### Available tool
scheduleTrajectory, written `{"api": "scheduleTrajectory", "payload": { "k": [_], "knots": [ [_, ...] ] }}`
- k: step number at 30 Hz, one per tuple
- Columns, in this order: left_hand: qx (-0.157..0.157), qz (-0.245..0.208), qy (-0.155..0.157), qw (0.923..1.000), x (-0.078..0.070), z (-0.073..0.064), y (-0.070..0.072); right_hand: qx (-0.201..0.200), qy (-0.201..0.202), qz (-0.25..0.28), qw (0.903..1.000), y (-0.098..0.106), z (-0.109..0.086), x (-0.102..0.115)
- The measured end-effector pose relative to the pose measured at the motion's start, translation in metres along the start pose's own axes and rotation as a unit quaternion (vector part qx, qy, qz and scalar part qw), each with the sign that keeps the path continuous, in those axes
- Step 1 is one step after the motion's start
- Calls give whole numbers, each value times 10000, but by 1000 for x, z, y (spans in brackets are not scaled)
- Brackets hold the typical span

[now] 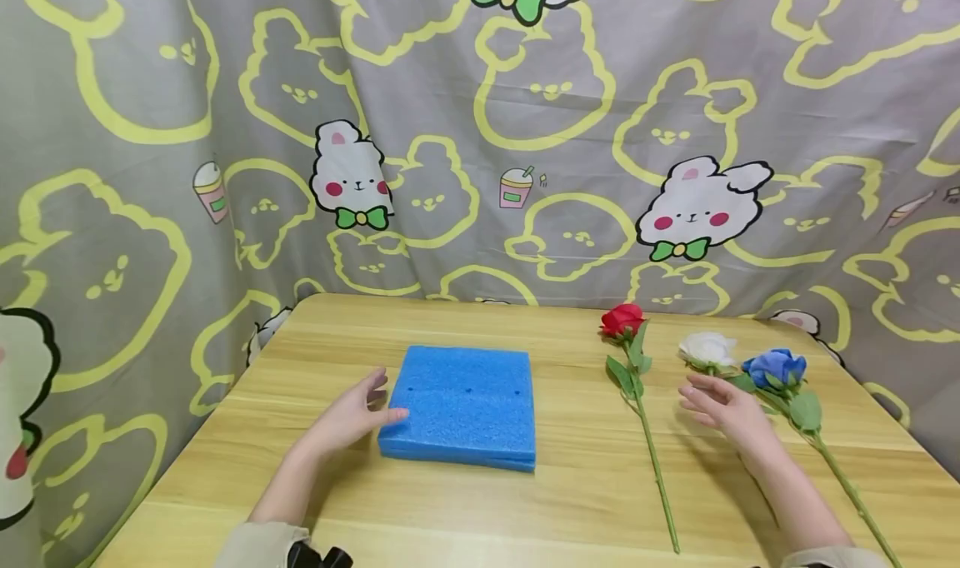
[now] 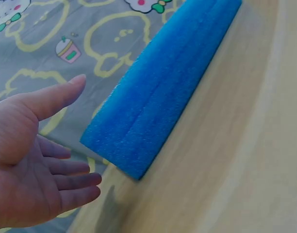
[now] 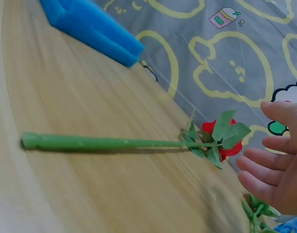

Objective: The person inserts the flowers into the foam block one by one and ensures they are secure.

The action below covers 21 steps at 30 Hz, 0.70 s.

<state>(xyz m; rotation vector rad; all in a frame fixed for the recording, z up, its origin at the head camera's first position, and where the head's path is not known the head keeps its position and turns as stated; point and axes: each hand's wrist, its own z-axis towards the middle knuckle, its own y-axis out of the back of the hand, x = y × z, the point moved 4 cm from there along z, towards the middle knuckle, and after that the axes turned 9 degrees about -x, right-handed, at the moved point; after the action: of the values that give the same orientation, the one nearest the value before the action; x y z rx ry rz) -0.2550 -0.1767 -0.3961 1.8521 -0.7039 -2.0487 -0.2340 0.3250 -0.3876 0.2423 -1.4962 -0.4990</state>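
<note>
A blue foam block (image 1: pixel 465 418) lies flat on the table, with a row of 3 small dark holes across its top. My left hand (image 1: pixel 348 418) is at the block's left side with fingers extended and nothing held; the left wrist view shows a gap between hand (image 2: pixel 32 165) and foam. My right hand (image 1: pixel 723 410), relaxed and holding nothing, hovers over the stem of a white rose (image 1: pixel 707 350), which it partly hides. Left of that hand lies a red rose (image 1: pixel 622 321) with a long green stem (image 3: pixel 90 142). To its right is a blue rose (image 1: pixel 776 368).
The wooden table (image 1: pixel 577 501) bears the foam near its middle and the roses on the right, stems toward me. A grey curtain (image 1: pixel 450 251) with cartoon bears hangs behind the table and along its sides.
</note>
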Motion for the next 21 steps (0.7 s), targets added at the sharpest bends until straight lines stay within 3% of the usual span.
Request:
{"api": "scheduleTrajectory", "payload": {
  "k": [11,15,21],
  "knots": [
    [256,-121,-211,9994,1,-3,-8,451,-899,1187,9878,-28,-4,-15],
    [316,-165,-240,9991,-1,-3,-9,609,-794,941,9905,-33,-4,-19],
    [413,-108,-278,9987,-3,-5,-9,436,-716,240,9962,-36,-5,-20]
  ]
}}
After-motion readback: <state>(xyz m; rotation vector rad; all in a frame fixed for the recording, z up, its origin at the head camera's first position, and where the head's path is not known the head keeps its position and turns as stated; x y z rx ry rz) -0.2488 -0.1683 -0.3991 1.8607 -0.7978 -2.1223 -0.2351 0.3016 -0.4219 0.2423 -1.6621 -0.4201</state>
